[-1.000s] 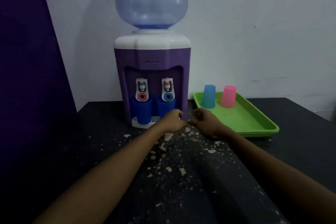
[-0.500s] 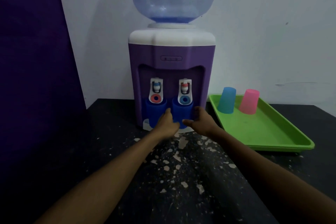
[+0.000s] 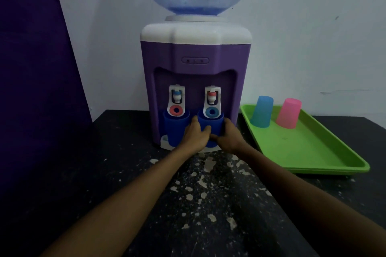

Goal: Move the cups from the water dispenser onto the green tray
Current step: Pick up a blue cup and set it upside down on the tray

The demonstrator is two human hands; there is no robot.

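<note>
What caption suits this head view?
Both hands clasp a blue cup under the dispenser, green tray beside.

Two cups (image 3: 175, 129) (image 3: 211, 124) stand under the dispenser's (image 3: 195, 81) taps; right of the dispenser a tray (image 3: 313, 152) lies on the surface (image 3: 83, 162), carrying two more cups (image 3: 262, 111) (image 3: 289, 113).
</note>
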